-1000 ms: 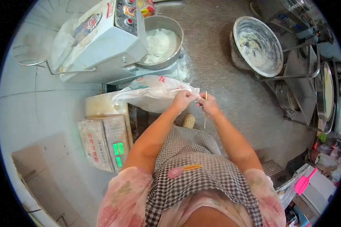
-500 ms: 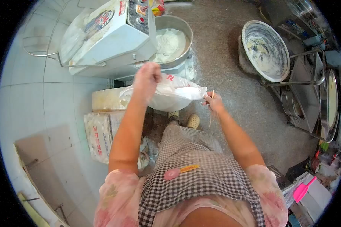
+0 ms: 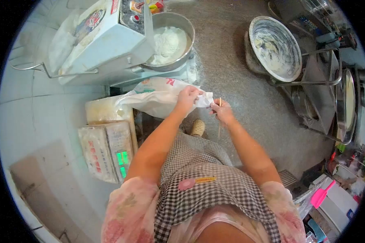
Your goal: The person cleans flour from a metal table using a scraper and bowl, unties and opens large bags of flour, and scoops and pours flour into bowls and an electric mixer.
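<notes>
A white plastic sack (image 3: 156, 98) with red and green print lies sideways in front of the mixer. My left hand (image 3: 187, 98) is closed on the sack near its gathered mouth. At the very end of the mouth, my right hand (image 3: 222, 111) pinches the sack's edge. A thin pale tie or stick shows at the right fingers and hangs below them; its exact kind is unclear. Behind the sack, the mixer's metal bowl (image 3: 189, 28) holds white flour (image 3: 166, 43).
The white mixer (image 3: 105, 44) stands upper left. A flour-coated basin (image 3: 276, 49) sits upper right beside a metal rack (image 3: 318, 89). A scale with green digits (image 3: 105, 152) is at left. A pink scoop (image 3: 321, 194) lies lower right.
My left hand has come down and right from above the sack's middle and has closed on the sack near its mouth. My right hand keeps its hold. The whole view has shifted slightly.
</notes>
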`<control>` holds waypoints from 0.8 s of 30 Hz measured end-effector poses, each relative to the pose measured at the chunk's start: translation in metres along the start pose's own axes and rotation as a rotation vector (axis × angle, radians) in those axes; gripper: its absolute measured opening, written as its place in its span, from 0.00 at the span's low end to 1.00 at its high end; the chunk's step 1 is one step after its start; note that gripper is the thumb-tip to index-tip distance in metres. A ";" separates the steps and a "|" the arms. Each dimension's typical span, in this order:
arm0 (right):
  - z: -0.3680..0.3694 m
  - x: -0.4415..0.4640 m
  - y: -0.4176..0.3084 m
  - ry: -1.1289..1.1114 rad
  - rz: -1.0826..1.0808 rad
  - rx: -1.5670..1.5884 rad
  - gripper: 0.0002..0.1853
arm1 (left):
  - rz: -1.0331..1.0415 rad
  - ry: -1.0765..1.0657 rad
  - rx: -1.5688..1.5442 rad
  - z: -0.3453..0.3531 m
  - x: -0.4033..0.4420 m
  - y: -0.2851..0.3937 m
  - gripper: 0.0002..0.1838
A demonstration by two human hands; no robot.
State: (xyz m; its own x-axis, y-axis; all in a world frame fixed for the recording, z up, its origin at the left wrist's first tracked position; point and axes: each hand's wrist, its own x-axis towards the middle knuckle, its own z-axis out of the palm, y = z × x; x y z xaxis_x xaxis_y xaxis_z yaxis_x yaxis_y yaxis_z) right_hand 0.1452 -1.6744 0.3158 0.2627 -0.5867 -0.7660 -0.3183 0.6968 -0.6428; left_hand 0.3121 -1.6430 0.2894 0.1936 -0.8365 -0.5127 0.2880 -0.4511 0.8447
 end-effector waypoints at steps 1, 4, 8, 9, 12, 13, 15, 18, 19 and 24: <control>-0.002 0.000 0.001 0.006 -0.002 -0.002 0.04 | -0.038 0.026 -0.166 0.001 -0.006 0.008 0.05; -0.006 -0.004 0.006 0.028 -0.015 -0.014 0.04 | -0.052 0.071 -0.575 0.001 -0.036 0.047 0.04; -0.007 -0.007 0.013 0.079 -0.018 -0.110 0.04 | 0.327 -0.018 -0.799 -0.054 -0.090 0.144 0.09; -0.008 -0.002 0.017 0.093 -0.011 -0.151 0.05 | 0.484 0.007 -0.742 -0.066 -0.113 0.181 0.09; -0.006 0.019 0.029 0.316 -0.433 -0.481 0.11 | 0.708 -0.081 -0.945 -0.099 -0.168 0.262 0.04; 0.004 0.020 0.017 0.281 -0.543 -0.502 0.13 | 0.744 -0.204 -1.012 -0.102 -0.180 0.281 0.05; 0.044 -0.018 -0.044 0.208 -0.764 -0.535 0.19 | 0.812 -0.416 -1.075 -0.103 -0.209 0.321 0.09; 0.127 -0.111 -0.118 -0.307 -0.668 -0.444 0.21 | 1.016 -0.413 -0.803 -0.123 -0.285 0.402 0.08; 0.150 -0.125 -0.123 -0.433 -0.687 -0.469 0.21 | 0.924 -0.281 -0.673 -0.140 -0.311 0.430 0.09; 0.200 -0.165 -0.120 -0.863 -1.030 -0.774 0.12 | 1.000 -0.481 -0.306 -0.169 -0.337 0.475 0.09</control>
State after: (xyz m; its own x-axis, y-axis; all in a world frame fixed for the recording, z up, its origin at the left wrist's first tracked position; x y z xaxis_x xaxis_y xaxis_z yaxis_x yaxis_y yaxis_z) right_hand 0.3227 -1.5786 0.5184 0.9969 -0.0643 0.0458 0.0180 -0.3804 -0.9247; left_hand 0.5425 -1.5229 0.8372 0.1048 -0.8395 0.5332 0.4358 0.5207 0.7341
